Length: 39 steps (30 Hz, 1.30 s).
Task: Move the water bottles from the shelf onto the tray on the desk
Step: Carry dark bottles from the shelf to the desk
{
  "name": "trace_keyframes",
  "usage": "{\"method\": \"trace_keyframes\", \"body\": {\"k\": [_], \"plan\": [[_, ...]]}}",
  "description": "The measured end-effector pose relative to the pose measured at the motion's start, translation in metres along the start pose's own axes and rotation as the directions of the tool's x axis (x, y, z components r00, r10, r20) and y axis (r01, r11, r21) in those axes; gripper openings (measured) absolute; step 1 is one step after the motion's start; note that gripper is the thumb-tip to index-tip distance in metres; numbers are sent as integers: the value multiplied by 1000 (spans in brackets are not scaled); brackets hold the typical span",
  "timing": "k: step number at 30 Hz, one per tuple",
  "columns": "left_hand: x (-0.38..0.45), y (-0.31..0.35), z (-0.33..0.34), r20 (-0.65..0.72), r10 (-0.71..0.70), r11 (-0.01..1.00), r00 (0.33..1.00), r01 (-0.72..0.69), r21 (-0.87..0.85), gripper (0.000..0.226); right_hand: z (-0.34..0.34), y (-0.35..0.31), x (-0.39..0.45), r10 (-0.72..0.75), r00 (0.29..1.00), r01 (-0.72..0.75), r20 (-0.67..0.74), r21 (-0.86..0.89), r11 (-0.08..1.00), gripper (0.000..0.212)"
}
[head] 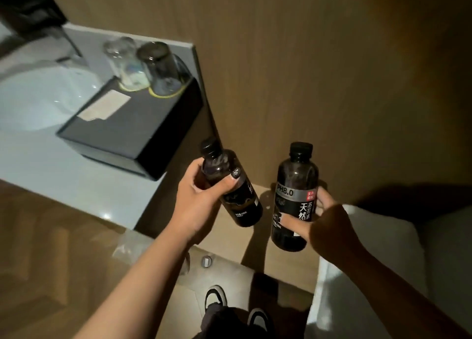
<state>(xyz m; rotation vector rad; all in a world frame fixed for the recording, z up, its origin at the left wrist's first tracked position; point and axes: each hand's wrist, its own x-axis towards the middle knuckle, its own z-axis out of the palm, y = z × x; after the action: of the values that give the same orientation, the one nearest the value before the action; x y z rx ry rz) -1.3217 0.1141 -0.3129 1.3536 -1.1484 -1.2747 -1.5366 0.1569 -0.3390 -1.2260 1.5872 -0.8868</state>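
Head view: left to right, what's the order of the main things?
Sink → clear glass → dark glass → left hand with tilted bottle → upright bottle → right hand. Black tray spans under both glasses, so it's left out.

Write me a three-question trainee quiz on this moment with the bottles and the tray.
1. True or false: the left hand holds its dark bottle tilted.
2. What stands on the black tray? A) two upturned glasses B) a kettle C) both bottles
3. Fill in: the label on the bottle in the right hand reads "PH____".

Key
1. True; its cap leans toward the tray, while the right-hand bottle is nearly upright.
2. A; the glasses stand at the tray's far end, and neither bottle is on the tray yet.
3. 8.0
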Motion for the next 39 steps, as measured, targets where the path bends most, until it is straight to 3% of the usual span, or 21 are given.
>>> {"method": "trace_keyframes", "body": {"k": [6,9,16,24,30,39], "plan": [[-42,41,-36,-158,15,997,987,-27,-75,52,14,-59,-21,-38,976,42,212,-13,999,47],[-57,53,-58,-221,39,995,974,-57,-79,65,34,-85,-27,-88,955,95,283,-11,995,47],[-83,63,-144,-305,39,996,952,-63,-68,54,107,-142,-35,-174,898,219,404,-68,973,51],[-102,64,-271,-382,23,990,924,-75,-123,33,223,-193,-53,-243,877,312,414,-109,944,61],[-109,55,-378,-397,6,998,918,-29,-52,34,324,-228,-68,-278,864,358,421,-126,925,48],[-106,59,-507,-448,-34,999,893,22,-33,33,460,-272,-65,-294,841,380,453,-110,918,58]]}}
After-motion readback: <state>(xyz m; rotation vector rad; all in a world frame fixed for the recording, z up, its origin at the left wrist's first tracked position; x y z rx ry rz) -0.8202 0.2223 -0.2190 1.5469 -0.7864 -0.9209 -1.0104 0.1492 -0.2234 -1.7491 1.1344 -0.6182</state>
